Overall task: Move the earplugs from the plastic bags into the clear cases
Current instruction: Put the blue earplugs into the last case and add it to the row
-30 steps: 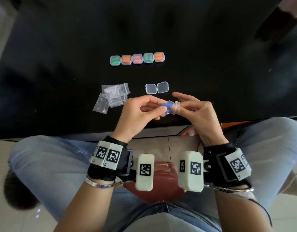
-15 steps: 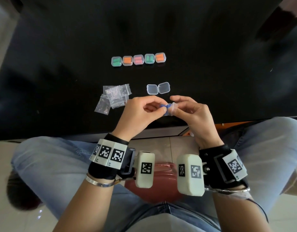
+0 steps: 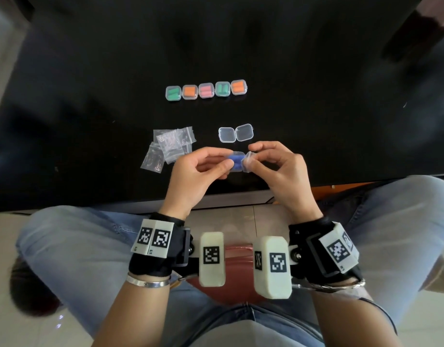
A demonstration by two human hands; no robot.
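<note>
step: working blue earplugs (image 3: pixel 234 160) out of plastic bag (image 3: pixel 248 162) | left hand (image 3: pixel 198 176) pinching earplugs, right hand (image 3: pixel 278 169) pinching bag | next: drop into open clear case (image 3: pixel 235 133) on desk (image 3: pixel 316 108)

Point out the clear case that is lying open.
It is the empty case just beyond the hands, alone below the row, its two halves spread flat. The five cases in the far row are shut, with earplugs inside.

Open case (image 3: pixel 235 133) right of bags (image 3: pixel 169 146)
</note>
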